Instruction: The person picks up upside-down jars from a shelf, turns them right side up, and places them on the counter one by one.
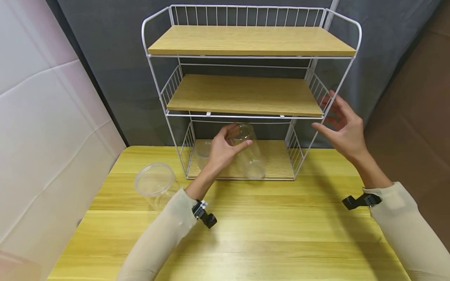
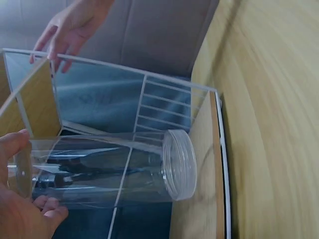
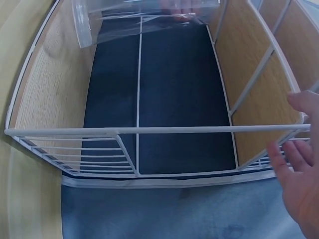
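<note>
My left hand grips a clear plastic jar around its upper end, above the rack's bottom shelf. The jar leans slightly, and in the left wrist view its thick-rimmed end points down at the shelf board. Whether that end touches the board, I cannot tell. My right hand is at the right side of the white wire rack, level with the middle shelf. Its spread fingers and thumb straddle the front upright, with the thumb near the shelf corner.
Another clear jar stands on the bottom shelf at the left, partly behind my left hand. A wide clear container is on the table, beside my left sleeve. Above are the middle shelf and top shelf.
</note>
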`<state>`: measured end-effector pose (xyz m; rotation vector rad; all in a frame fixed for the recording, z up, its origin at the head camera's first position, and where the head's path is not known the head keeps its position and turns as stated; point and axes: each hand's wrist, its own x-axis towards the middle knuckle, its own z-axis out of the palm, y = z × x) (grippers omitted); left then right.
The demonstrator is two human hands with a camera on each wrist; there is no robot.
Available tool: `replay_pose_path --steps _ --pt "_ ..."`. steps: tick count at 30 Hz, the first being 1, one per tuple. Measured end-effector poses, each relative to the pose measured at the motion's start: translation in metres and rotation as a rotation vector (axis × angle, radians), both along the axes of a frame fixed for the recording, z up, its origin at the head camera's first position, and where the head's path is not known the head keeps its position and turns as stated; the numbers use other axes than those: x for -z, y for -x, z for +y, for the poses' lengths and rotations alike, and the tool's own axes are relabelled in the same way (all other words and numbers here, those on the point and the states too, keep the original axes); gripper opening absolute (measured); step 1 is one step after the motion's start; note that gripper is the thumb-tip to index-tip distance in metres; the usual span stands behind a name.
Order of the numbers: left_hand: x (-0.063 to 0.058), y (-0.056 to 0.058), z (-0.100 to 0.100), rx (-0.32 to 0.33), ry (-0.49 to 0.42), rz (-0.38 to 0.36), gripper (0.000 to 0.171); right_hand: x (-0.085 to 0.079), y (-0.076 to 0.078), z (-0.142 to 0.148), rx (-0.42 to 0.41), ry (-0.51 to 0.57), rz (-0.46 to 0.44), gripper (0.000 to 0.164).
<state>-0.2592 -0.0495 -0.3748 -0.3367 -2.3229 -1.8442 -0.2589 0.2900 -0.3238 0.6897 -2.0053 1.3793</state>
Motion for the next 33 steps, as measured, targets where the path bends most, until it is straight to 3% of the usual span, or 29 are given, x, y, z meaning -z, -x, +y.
replay_pose_path --steps 6,11,16,20,24,28,33 --pt "-0.001 -0.018 0.001 0.046 -0.177 -0.091 0.08 0.002 -0.011 0.001 0.023 -0.062 -0.023 0.1" --pt "0.0 -0.029 0.002 0.043 -0.268 -0.138 0.075 0.017 -0.024 -0.003 0.081 -0.042 0.049 0.089" --pt "-0.001 -0.037 0.004 0.073 -0.457 -0.165 0.07 0.035 -0.04 -0.008 0.117 0.034 0.114 0.076" --pt "-0.005 -0.044 0.005 0.122 -0.659 -0.192 0.064 0.049 -0.054 -0.016 0.016 0.061 0.106 0.073" --pt "-0.009 -0.051 0.007 0.165 -0.821 -0.188 0.06 0.065 -0.066 -0.026 -0.159 0.087 0.071 0.073" --pt "-0.012 -0.056 0.009 0.19 -0.928 -0.155 0.058 0.077 -0.078 -0.038 -0.305 0.127 0.005 0.079" --pt "-0.014 -0.061 0.012 0.216 -1.008 -0.107 0.063 0.081 -0.086 -0.054 -0.353 0.19 -0.052 0.089"
